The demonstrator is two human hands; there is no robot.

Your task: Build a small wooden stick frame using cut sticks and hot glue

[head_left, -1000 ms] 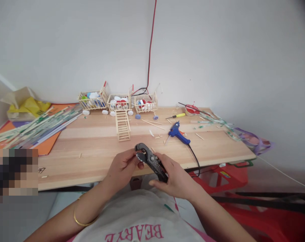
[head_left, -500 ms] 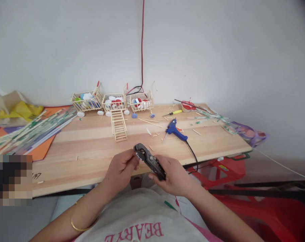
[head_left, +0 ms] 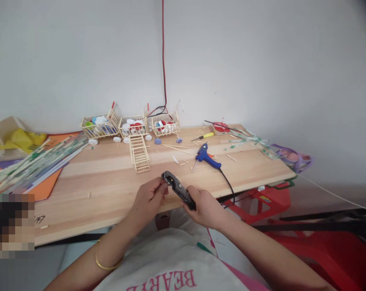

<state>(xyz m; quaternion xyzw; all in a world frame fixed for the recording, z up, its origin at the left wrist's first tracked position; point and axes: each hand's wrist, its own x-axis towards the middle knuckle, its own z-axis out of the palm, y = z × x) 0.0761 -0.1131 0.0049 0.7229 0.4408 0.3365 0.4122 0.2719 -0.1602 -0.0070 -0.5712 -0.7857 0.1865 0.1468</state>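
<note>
My right hand (head_left: pixel 203 207) is wrapped round the handles of black pliers (head_left: pixel 176 186), whose jaws point up and to the left over the front edge of the wooden table (head_left: pixel 110 184). My left hand (head_left: pixel 149 197) is pinched at the pliers' jaws, and what its fingertips hold there is too small to see. A blue glue gun (head_left: pixel 207 157) with a black cord lies on the table just behind my hands. Beyond my left hand lies a small stick ladder (head_left: pixel 138 153).
Three stick-built carts (head_left: pixel 131 125) filled with bottle caps stand by the wall. A yellow screwdriver (head_left: pixel 206 136) and a red tape roll (head_left: pixel 221 127) lie at the back right. Long sticks and coloured paper (head_left: pixel 34 165) cover the left. A red stool (head_left: pixel 261 202) stands under the table's right end.
The view has shifted, so the table sits further left in the frame. My hands with the pliers have stayed together and moved slightly up towards the table's front edge.
</note>
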